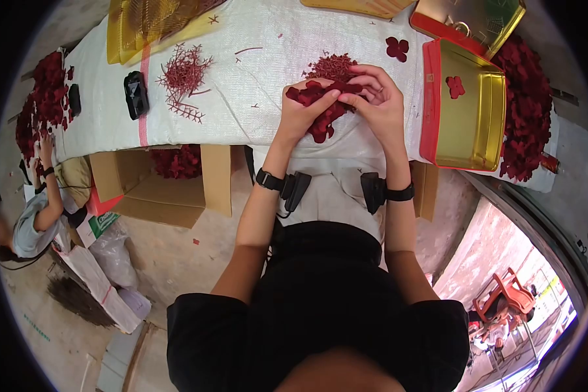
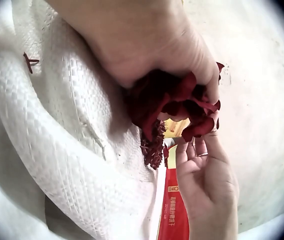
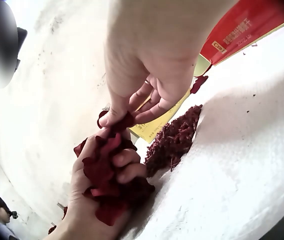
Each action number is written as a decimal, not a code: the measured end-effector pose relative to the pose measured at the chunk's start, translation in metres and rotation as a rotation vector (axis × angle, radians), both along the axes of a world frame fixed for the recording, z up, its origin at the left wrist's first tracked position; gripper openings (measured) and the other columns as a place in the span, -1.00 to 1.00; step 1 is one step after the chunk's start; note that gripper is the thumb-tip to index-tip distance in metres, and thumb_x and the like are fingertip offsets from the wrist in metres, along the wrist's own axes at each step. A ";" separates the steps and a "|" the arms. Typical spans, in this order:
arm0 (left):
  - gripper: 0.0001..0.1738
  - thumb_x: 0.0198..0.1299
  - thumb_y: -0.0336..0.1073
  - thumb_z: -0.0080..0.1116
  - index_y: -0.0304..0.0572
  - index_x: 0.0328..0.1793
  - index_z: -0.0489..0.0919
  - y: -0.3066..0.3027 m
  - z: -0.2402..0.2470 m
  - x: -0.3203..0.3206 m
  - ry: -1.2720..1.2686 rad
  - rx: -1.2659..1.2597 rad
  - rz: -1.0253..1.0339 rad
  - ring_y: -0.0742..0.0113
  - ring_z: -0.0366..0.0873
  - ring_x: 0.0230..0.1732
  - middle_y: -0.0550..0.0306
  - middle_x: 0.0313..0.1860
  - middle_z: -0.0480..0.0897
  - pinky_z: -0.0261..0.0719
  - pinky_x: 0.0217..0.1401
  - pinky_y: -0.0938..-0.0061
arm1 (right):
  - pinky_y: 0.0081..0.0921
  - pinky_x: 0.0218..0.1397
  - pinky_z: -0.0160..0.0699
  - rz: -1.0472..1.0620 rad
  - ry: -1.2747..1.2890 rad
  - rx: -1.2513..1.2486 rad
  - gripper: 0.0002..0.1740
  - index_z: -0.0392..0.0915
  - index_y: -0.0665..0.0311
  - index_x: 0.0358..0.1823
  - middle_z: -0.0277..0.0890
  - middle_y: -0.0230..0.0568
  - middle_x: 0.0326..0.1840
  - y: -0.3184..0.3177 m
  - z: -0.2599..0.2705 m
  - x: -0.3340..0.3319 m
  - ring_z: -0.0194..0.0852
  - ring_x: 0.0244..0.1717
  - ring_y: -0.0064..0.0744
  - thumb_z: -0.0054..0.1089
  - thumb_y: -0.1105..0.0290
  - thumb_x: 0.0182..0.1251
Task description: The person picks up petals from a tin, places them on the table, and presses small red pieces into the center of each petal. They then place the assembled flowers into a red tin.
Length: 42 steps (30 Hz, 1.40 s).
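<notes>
Dark red cloth-like petals (image 1: 321, 124) bunch in the left hand (image 1: 300, 115), whose fingers curl round them in the head view. The right hand (image 1: 383, 108) pinches a petal piece at the top of the bunch between thumb and finger; the two thumbs nearly meet. In the right wrist view the bunch (image 3: 106, 165) hangs over the left palm, and the right hand (image 3: 149, 55) holds a petal (image 3: 121, 121) at its upper end. A ring shows on the right hand (image 2: 209, 187) in the left wrist view. Just beyond the hands lies a heap of small red stem pieces (image 1: 333, 67).
A red and gold tin (image 1: 470, 146) holding one flower stands at the right, with a petal pile (image 1: 526, 104) beyond. Left are loose red stems (image 1: 184, 73), a black object (image 1: 136, 95) and a yellow basket (image 1: 132, 29). A cardboard box (image 1: 163, 203) sits below; another person works far left.
</notes>
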State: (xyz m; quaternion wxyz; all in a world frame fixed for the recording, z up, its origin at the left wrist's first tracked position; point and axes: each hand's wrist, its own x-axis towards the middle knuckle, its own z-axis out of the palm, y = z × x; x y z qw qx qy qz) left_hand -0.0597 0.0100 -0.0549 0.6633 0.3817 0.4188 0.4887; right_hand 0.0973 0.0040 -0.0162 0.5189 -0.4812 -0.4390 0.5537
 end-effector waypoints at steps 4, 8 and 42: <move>-0.82 0.10 -0.44 0.32 -0.37 -0.17 0.66 0.000 0.002 -0.001 0.000 -0.003 -0.020 0.56 0.56 -0.38 0.18 -0.33 0.68 0.53 -0.28 0.66 | -0.65 -0.07 0.52 -0.039 0.015 0.026 -0.52 0.46 0.39 -0.04 0.56 -0.28 -0.22 -0.001 -0.003 0.000 0.55 -0.17 -0.58 0.40 0.69 -0.04; -0.83 0.11 -0.45 0.31 -0.38 -0.18 0.66 0.001 0.001 0.000 0.007 0.033 -0.007 0.54 0.57 -0.33 0.16 -0.31 0.69 0.54 -0.21 0.65 | -0.64 -0.07 0.54 -0.102 -0.008 0.062 -0.57 0.46 0.38 -0.10 0.55 -0.27 -0.25 -0.002 -0.008 -0.002 0.56 -0.18 -0.58 0.38 0.72 -0.04; -0.91 0.10 -0.57 0.25 -0.40 -0.24 0.67 0.002 -0.001 -0.001 -0.031 0.239 -0.089 0.31 0.63 -0.13 0.02 -0.21 0.70 0.55 0.03 0.50 | -0.55 -0.14 0.52 -0.151 -0.567 0.535 -0.78 0.56 0.37 -0.44 0.59 -0.23 -0.38 -0.012 0.000 0.000 0.57 -0.27 -0.36 0.24 0.78 -0.15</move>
